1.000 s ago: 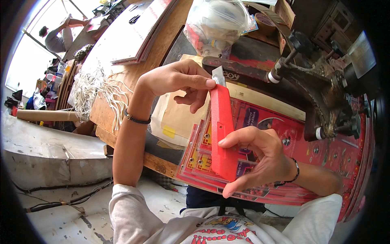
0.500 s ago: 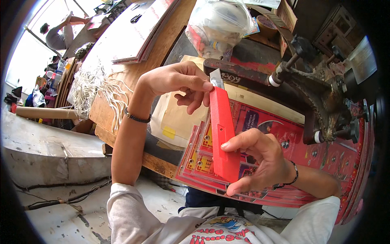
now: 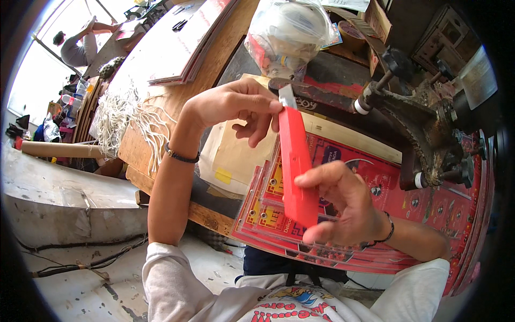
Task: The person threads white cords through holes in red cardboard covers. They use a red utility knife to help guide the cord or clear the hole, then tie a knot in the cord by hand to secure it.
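My right hand (image 3: 343,206) grips the lower part of a red utility knife (image 3: 295,163), held upright in front of me. Its short metal blade (image 3: 286,96) sticks out at the top. My left hand (image 3: 236,104) reaches over from the left, its thumb and fingertips touching the knife's top end by the blade. Under both hands lies a stack of red printed cardboard sheets (image 3: 386,198) with punched holes along the edge.
A dark metal press machine (image 3: 429,129) stands at the right. A clear plastic bag (image 3: 287,35) with small items sits behind the knife. A bundle of white cords (image 3: 120,118) hangs off the wooden bench (image 3: 161,145). Another person (image 3: 80,45) bends over far left.
The knife has tilted slightly and my left fingers have shifted at its top end; more of the blade shows above the red body than before. My right hand keeps its grip.
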### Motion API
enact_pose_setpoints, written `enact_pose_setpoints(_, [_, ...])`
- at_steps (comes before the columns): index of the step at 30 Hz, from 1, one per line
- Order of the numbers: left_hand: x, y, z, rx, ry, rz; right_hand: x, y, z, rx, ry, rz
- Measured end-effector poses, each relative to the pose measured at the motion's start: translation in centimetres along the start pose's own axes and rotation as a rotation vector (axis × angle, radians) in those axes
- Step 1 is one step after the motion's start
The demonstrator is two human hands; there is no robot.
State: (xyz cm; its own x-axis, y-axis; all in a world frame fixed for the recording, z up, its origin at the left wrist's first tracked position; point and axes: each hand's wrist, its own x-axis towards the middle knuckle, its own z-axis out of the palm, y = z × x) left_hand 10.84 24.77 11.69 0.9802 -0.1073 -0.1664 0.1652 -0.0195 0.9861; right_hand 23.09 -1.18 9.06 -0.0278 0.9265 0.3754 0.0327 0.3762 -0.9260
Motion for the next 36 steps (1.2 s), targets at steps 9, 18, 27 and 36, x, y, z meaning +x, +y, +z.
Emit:
enact_pose_setpoints(9, [-0.3,-0.4,-0.4,0.040,-0.005,0.035,-0.4,-0.2,-0.3,0.069,-0.042,0.014])
enact_pose_setpoints(18, [-0.3,-0.9,-0.9,0.051,-0.102,0.057,-0.5,-0.1,-0.6,0.068,-0.105,-0.035])
enact_pose_setpoints(27, [0.1,-1.0,-0.5,-0.018,-0.075,-0.011,-0.5,0.2,-0.4,0.093,-0.082,-0.074])
enact_pose_setpoints(36, [0.1,-1.0,-0.3,-0.053,-0.059,-0.006,-0.8,0.7,-0.2,0.114,-0.061,-0.075])
